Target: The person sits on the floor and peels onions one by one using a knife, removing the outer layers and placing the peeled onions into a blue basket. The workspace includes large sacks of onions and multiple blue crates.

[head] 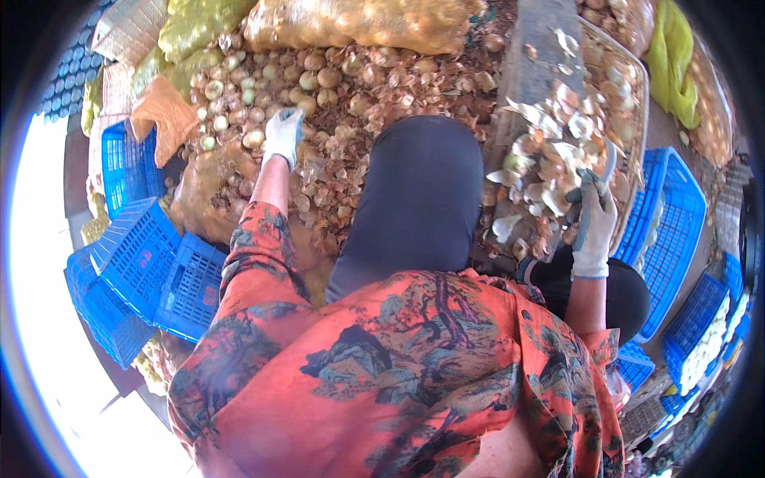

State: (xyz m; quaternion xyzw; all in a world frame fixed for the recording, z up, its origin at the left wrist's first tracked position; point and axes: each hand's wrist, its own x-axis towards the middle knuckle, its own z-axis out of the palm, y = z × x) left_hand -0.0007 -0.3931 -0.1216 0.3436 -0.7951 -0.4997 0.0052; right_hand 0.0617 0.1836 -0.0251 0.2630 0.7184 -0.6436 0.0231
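My left hand (pixel 284 136), in a pale work glove, reaches over the pile of onions (pixel 308 80) on the left, its fingers bent down at the edge of the pile. Whether it grips an onion is hidden. In a glove with grey fingertips, my right hand (pixel 591 218) is closed around the handle of a curved knife (pixel 609 161), whose blade points up and away from me. Beneath and beside that hand lie loose onion skins (pixel 553 155), heaped on a board and along a basket rim. More dry skins (pixel 382 89) cover the heap between my hands.
Blue plastic crates (pixel 140 257) stand at the left, and a large blue crate (pixel 675 221) is at the right. Full mesh sacks of onions (pixel 358 24) lie across the far side. A grey board (pixel 541 54) runs beside my knee. An orange mesh bag (pixel 164 113) rests near the left crates.
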